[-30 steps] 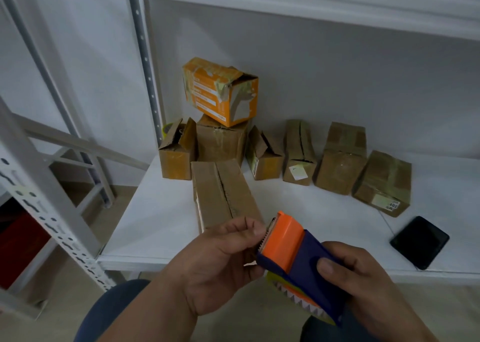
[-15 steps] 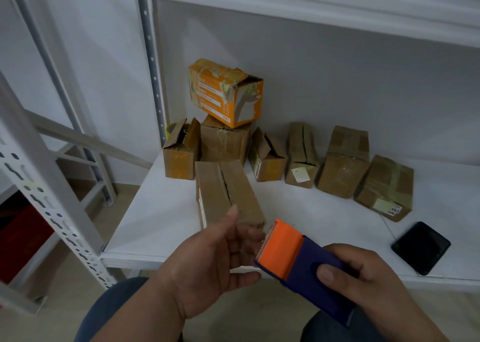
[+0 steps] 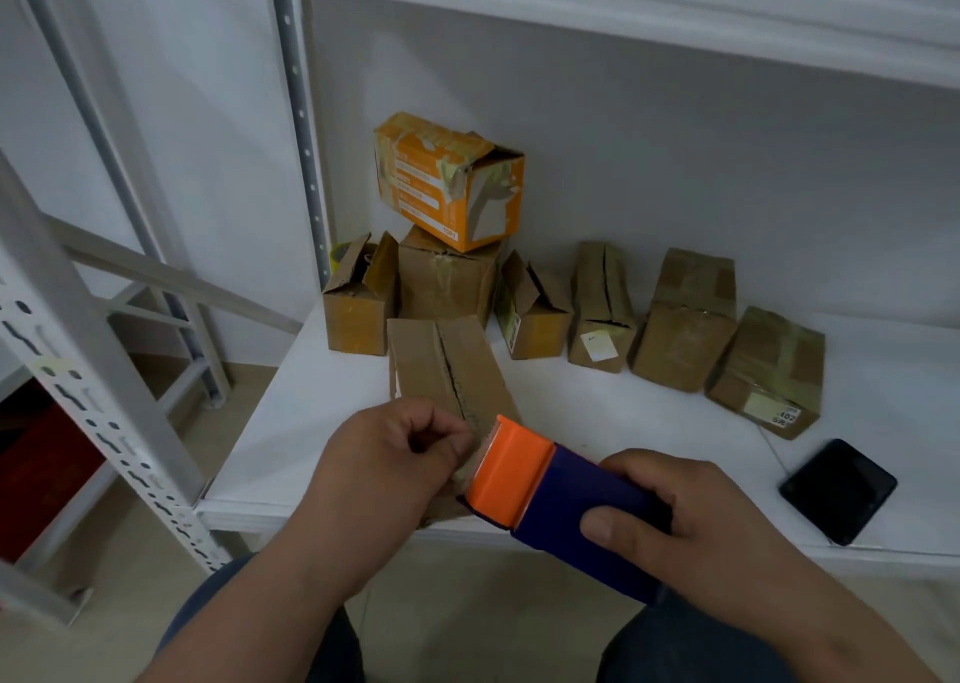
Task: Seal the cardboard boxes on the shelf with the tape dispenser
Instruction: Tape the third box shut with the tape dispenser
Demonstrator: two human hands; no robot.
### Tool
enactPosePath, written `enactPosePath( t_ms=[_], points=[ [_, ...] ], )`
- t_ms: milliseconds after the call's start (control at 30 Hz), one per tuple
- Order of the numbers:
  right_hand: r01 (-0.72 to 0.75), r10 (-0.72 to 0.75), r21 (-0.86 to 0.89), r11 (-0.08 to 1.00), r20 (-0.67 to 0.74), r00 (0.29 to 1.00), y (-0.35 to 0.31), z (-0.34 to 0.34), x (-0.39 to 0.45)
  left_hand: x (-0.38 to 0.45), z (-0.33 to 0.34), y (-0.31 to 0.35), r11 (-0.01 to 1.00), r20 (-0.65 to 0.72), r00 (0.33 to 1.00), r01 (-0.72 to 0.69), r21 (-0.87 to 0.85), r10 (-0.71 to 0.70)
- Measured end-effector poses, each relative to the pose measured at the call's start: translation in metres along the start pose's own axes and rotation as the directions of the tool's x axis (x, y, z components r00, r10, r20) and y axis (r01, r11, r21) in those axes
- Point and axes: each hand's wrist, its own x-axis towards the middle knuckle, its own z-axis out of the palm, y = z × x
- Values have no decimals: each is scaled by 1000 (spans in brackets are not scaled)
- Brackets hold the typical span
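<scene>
My two hands hold a tape dispenser just above the near edge of a white shelf lined with cardboard boxes.

My right hand (image 3: 691,521) grips the blue body of the tape dispenser (image 3: 550,500), fingers and thumb curled round it, its orange end pointing left and far. My left hand (image 3: 384,469) is curled at that orange end, fingertips pinched together at the tape edge; I cannot tell if tape sits between them. Just beyond my hands, a long brown box (image 3: 447,370) lies on the shelf (image 3: 311,422), its top seam unsealed. Farther back, a row of small brown boxes runs left to right, some with flaps standing up, and an orange box (image 3: 447,178) is stacked on one. A black phone (image 3: 837,490) lies near the right edge.
</scene>
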Motion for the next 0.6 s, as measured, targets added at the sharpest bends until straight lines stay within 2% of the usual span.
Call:
enactPosePath(
  t_ms=[100,200,367,467,600],
  points=[
    [26,-26,-7,1000,25,999,0,-8,4,-1,-11,7,998,-56,998,-35,43,37],
    [20,-20,-11,1000,7,1000,2,-21,2,4,-32,11,1000,-138,990,-4,-8,3],
    [-52,52,-12,999,59,997,3,-46,10,14,-49,6,985,-139,984,89,-149,-110],
    [-102,107,-102,990,40,994,2,-67,17,24,-60,-3,933,-191,954,161,-321,-230],
    [-160,175,-228,960,47,983,-4,-84,39,35,-60,-16,876,-126,934,259,-407,-335]
  ],
)
